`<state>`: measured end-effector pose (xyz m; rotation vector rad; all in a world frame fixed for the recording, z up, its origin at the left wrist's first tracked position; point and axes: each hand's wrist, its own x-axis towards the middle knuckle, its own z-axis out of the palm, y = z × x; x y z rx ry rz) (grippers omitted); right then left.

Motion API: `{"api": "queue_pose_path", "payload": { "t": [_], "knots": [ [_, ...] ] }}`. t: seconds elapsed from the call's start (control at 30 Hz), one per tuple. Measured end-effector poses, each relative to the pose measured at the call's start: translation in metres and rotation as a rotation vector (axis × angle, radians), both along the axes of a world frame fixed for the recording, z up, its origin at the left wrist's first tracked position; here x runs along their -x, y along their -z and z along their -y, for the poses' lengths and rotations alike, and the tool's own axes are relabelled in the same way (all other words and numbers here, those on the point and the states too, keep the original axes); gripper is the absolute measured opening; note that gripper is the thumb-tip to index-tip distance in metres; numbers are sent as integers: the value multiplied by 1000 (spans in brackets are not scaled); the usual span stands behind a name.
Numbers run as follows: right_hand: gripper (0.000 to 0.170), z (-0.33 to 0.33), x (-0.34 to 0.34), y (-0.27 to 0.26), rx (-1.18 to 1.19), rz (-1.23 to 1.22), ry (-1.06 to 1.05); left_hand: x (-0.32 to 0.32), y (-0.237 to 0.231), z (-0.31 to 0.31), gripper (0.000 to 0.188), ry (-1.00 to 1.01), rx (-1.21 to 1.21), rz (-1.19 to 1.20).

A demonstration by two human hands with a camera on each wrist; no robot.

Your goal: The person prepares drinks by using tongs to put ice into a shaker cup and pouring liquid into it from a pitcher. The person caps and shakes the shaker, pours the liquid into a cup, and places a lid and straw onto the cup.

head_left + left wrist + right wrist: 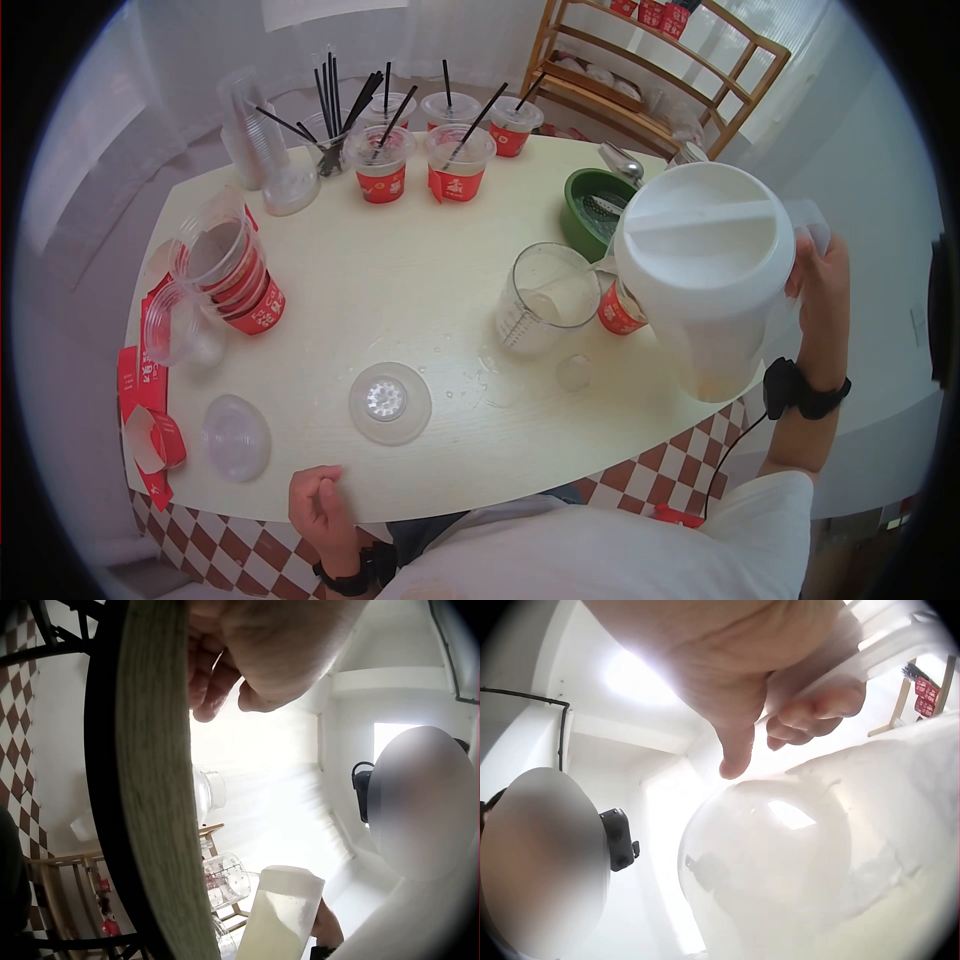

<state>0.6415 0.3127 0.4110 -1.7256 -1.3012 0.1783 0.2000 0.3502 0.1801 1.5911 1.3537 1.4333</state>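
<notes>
My right hand grips the handle of a large white lidded pitcher at the right of the head view. In the left wrist view, pale liquid shows inside the pitcher. Its spout overlaps the rim of a clear measuring jug, which stands on the table with graduations on its side. Fingers and thumb of the right hand wrap around the handle in the right wrist view. My left hand rests at the table's front edge with loosely curled fingers, holding nothing. A clear domed lid lies nearby.
Behind the pitcher sit a green bowl and a red-sleeved cup. Several lidded cups with black straws stand at the back. Stacked cups and red sleeves occupy the left. Water drops dot the table.
</notes>
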Motion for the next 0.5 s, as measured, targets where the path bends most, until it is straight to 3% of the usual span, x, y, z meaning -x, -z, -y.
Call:
{"api": "queue_pose_path", "payload": {
  "t": [0.17,0.3,0.37,0.4,0.5],
  "knots": [
    [48,14,-3,17,-246,-162,22,0,1,-1,12,11,3,-20],
    [49,44,-36,33,-271,-343,64,-1,2,-1,14,2,7,-18],
    [54,44,-31,40,-540,-556,101,-1,3,-2,14,6,5,-9],
    [54,52,-38,41,-542,-557,107,-1,2,-2,15,8,12,-14],
    [60,70,-54,39,-569,-697,-7,0,2,-2,16,12,20,-25]
  ]
}}
